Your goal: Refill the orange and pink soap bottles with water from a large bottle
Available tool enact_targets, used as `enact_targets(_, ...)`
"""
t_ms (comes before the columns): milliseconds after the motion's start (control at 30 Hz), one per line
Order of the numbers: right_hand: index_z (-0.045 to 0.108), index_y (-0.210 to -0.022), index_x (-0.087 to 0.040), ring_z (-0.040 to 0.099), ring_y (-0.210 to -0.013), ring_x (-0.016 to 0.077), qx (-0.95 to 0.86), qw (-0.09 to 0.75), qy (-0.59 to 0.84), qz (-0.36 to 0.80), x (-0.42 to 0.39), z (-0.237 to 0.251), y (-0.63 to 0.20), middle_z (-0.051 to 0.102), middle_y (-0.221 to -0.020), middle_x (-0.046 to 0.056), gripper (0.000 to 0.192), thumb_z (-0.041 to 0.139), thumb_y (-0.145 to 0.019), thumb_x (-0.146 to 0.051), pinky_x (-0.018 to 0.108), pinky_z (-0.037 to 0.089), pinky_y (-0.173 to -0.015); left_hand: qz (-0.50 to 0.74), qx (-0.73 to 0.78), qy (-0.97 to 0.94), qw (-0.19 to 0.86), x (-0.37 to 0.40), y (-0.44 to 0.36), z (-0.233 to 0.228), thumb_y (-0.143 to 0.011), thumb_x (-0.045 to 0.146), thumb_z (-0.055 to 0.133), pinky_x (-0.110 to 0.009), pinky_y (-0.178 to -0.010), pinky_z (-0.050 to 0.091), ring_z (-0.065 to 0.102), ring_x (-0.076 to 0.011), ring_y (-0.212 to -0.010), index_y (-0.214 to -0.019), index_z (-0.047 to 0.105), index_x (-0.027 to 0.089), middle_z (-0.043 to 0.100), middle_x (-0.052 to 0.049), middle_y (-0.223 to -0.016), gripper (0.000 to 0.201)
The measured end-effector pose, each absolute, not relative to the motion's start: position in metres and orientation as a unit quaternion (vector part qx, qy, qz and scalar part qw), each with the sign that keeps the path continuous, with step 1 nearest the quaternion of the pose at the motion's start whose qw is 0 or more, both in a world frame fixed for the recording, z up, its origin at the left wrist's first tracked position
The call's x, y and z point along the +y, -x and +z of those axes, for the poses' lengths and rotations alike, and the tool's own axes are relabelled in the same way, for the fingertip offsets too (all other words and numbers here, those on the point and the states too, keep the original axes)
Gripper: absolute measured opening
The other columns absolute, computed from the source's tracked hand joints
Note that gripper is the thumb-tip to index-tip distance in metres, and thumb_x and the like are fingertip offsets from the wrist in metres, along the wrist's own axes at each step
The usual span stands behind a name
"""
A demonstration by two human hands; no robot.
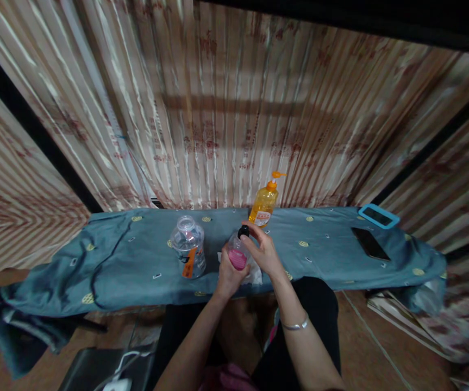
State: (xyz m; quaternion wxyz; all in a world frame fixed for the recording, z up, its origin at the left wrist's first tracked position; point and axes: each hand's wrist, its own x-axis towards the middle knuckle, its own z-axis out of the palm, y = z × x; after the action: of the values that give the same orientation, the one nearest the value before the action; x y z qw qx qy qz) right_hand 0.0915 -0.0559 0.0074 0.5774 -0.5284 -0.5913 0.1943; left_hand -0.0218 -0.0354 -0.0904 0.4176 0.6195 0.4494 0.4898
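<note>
Striped curtain behind, blue cloth (136,260) over bench. Head view: left hand (228,277) wrapped round pink bottle (237,256) at centre; right hand (262,251) w/ fingertips pinched on black cap (243,231). Looks like cap-twisting step; next needs firm base grip, steady turn. Clear bottle (188,245) at 9 o'clock, orange pump bottle (265,201) at 1.

The pink bottle (237,256) looks like clear glossy plastic under a black plastic cap (243,231); at its nine o'clock the empty bottle (188,244) is thin, shiny, see-through plastic with a paper-like label. At one o'clock the orange pump bottle (264,206) is glossy translucent plastic. The blue cloth (116,266) is matt, soft and creased, and the bracelet (295,325) gleams like polished metal.
</note>
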Motion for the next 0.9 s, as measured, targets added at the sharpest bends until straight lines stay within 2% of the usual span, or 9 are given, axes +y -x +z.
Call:
enact_targets(100,0.065,-0.115,-0.018,0.064,-0.117,0.0288,-0.561,0.581,0.566,0.164,-0.053,0.009,-0.09,0.068,-0.124,0.01,0.045,0.08,-0.081,-0.043,0.057,0.046,-0.106,0.491,0.441,-0.619,0.426,-0.037,0.023,-0.087,-0.06,0.017,0.083,-0.045,-0.102,0.052,0.065,-0.0288,-0.116,-0.132,0.044,0.024,0.064,-0.008,-0.126,0.082)
enact_targets(200,0.065,-0.102,-0.017,0.064,-0.115,0.0284,-0.547,0.584,0.58,0.154,-0.051,0.006,-0.089,0.067,-0.125,0.01,0.037,0.081,-0.08,-0.042,0.057,0.045,-0.106,0.489,0.438,-0.623,0.426,-0.037,0.023,-0.087,-0.06,0.017,0.083,-0.044,-0.1,0.053,0.065,-0.0275,-0.115,-0.132,0.043,0.023,0.063,-0.008,-0.126,0.082)
enact_targets(333,0.065,-0.119,-0.018,0.066,-0.115,0.0263,-0.591,0.57,0.538,0.187,-0.055,0.004,-0.09,0.069,-0.125,0.009,0.037,0.068,-0.093,-0.043,0.054,0.049,-0.104,0.485,0.449,-0.628,0.41,-0.036,0.022,-0.091,-0.06,0.018,0.082,-0.045,-0.1,0.053,0.064,-0.0287,-0.117,-0.132,0.043,0.021,0.063,-0.011,-0.128,0.083)
enact_targets(433,0.062,-0.127,-0.018,0.066,-0.116,0.0269,-0.6,0.562,0.537,0.188,-0.058,0.006,-0.09,0.069,-0.124,0.009,0.044,0.069,-0.091,-0.044,0.054,0.049,-0.105,0.484,0.458,-0.628,0.402,-0.035,0.021,-0.094,-0.06,0.02,0.083,-0.047,-0.1,0.052,0.064,-0.0311,-0.117,-0.133,0.042,0.019,0.062,-0.013,-0.127,0.084)
enact_targets(567,0.064,-0.111,-0.017,0.064,-0.115,0.0287,-0.553,0.569,0.59,0.147,-0.055,0.009,-0.088,0.068,-0.123,0.01,0.045,0.081,-0.08,-0.044,0.056,0.047,-0.104,0.49,0.448,-0.632,0.4,-0.035,0.022,-0.095,-0.059,0.02,0.082,-0.047,-0.1,0.052,0.064,-0.0306,-0.117,-0.133,0.042,0.021,0.063,-0.012,-0.127,0.084)
enact_targets(667,0.065,-0.101,-0.017,0.064,-0.113,0.0278,-0.548,0.57,0.594,0.145,-0.053,0.009,-0.088,0.068,-0.123,0.01,0.037,0.081,-0.08,-0.043,0.055,0.048,-0.103,0.489,0.444,-0.633,0.404,-0.035,0.022,-0.094,-0.06,0.021,0.083,-0.045,-0.101,0.052,0.064,-0.0292,-0.117,-0.133,0.043,0.021,0.063,-0.012,-0.128,0.084)
enact_targets(800,0.065,-0.119,-0.018,0.066,-0.116,0.0265,-0.596,0.56,0.547,0.18,-0.055,0.008,-0.092,0.069,-0.123,0.009,0.037,0.069,-0.092,-0.042,0.054,0.049,-0.105,0.488,0.451,-0.629,0.404,-0.035,0.022,-0.097,-0.06,0.022,0.083,-0.046,-0.102,0.051,0.063,-0.0291,-0.12,-0.133,0.043,0.024,0.062,-0.01,-0.129,0.083)
enact_targets(900,0.061,-0.128,-0.018,0.065,-0.119,0.0276,-0.61,0.55,0.539,0.186,-0.056,0.008,-0.093,0.068,-0.128,0.01,0.045,0.069,-0.091,-0.043,0.055,0.049,-0.105,0.486,0.453,-0.628,0.406,-0.035,0.022,-0.098,-0.061,0.022,0.083,-0.046,-0.102,0.051,0.063,-0.0287,-0.119,-0.134,0.042,0.023,0.062,-0.01,-0.129,0.084)
